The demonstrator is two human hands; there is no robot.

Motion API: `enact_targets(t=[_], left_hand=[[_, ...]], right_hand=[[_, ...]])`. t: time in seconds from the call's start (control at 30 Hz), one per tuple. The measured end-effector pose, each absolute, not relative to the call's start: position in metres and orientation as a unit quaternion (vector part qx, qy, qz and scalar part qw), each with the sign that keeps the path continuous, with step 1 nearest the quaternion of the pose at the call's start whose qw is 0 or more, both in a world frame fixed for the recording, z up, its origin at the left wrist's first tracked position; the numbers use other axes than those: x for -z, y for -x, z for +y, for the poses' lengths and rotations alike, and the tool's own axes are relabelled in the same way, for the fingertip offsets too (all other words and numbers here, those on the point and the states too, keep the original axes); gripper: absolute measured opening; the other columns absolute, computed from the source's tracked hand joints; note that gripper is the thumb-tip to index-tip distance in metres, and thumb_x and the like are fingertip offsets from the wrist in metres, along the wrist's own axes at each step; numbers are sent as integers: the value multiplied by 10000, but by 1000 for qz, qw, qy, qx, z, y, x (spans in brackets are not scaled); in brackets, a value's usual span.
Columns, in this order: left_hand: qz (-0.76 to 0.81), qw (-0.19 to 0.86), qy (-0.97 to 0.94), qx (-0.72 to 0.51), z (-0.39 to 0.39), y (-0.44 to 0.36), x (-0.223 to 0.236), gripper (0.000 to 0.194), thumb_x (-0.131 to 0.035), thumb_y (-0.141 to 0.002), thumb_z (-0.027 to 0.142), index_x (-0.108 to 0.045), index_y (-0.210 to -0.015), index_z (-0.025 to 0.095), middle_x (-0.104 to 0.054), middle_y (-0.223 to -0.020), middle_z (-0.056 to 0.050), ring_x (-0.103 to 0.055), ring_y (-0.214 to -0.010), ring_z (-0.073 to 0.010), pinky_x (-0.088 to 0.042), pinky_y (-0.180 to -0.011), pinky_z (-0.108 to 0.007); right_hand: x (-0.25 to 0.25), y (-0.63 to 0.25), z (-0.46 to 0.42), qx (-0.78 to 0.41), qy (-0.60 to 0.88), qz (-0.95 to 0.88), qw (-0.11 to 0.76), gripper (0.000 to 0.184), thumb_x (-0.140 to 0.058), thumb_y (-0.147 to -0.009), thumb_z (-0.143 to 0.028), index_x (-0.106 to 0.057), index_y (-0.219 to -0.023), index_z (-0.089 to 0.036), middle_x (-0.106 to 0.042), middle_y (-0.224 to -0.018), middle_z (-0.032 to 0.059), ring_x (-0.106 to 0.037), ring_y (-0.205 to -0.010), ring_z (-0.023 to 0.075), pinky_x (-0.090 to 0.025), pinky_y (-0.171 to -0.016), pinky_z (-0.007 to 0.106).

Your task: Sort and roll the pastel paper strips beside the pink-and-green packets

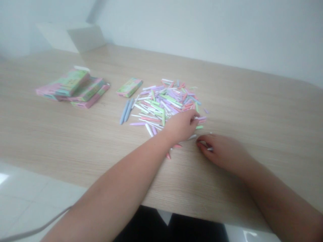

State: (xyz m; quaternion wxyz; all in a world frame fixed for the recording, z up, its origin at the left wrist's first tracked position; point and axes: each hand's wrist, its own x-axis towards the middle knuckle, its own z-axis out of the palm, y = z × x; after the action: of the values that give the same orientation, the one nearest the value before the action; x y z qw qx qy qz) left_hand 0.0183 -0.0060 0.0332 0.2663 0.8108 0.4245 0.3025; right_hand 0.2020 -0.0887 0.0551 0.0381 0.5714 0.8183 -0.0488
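A loose pile of pastel pen parts (174, 97) lies on the table, with purple, green, pink, blue and white barrels and thin white sticks like refills. My left hand (183, 124) reaches over its right side, fingers bent together among the pieces; what they hold, if anything, is hidden. A purple piece (202, 118) shows just beyond those fingertips. Lower right, my right hand (222, 149) rests near the table with thumb and fingers curled round a small pale pen part (210, 148), of which only the tip shows. Two blue pens (126, 111) lie side by side left of the pile.
Several pink and green cartons (88, 90) are stacked at the left, and a single carton (130, 87) lies between them and the pile. A white angular object (87, 37) stands at the back left by the wall. The table's front edge runs below my forearms.
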Motion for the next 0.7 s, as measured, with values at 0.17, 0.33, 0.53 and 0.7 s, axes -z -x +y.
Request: enact_targets(t=[0.17,0.33,0.53,0.7], left_hand=[[427,271,-810,-296,-6,-18,-35,293,-526,-975,311,-695,-1204,240,-761,-1072,-47,-688,-988,-215,-525,-869,-319],[421,269,-812,-302,-7,-18,-34,293,-528,-976,327,-696,-1200,239,-763,-1076,-50,-692,-969,-219,-527,-840,-322],[426,267,-810,-300,-8,-19,-34,286,-532,-982,325,-697,-1202,248,-764,-1084,-46,-692,-977,-215,-528,-855,-321],[420,297,-797,-318,-6,-19,-35,265,-540,-981,323,-728,-1152,252,-765,-1057,-35,-690,-991,-212,-529,-888,-322]], right_hand=[[-54,-201,-88,68,-603,795,19,274,-490,-999,-360,-733,-1030,-238,-771,-915,74,-695,-768,243,-426,-637,330],[-50,-208,-83,74,-642,763,7,270,-510,-977,-394,-725,-1028,-237,-765,-915,69,-690,-762,233,-426,-634,321],[-45,-217,-73,58,-664,745,-9,282,-513,-968,-412,-718,-1030,-229,-763,-920,76,-688,-774,236,-423,-630,319],[-42,-218,-70,39,-666,745,-19,302,-481,-989,-413,-706,-1053,-221,-761,-926,81,-689,-784,241,-422,-637,322]])
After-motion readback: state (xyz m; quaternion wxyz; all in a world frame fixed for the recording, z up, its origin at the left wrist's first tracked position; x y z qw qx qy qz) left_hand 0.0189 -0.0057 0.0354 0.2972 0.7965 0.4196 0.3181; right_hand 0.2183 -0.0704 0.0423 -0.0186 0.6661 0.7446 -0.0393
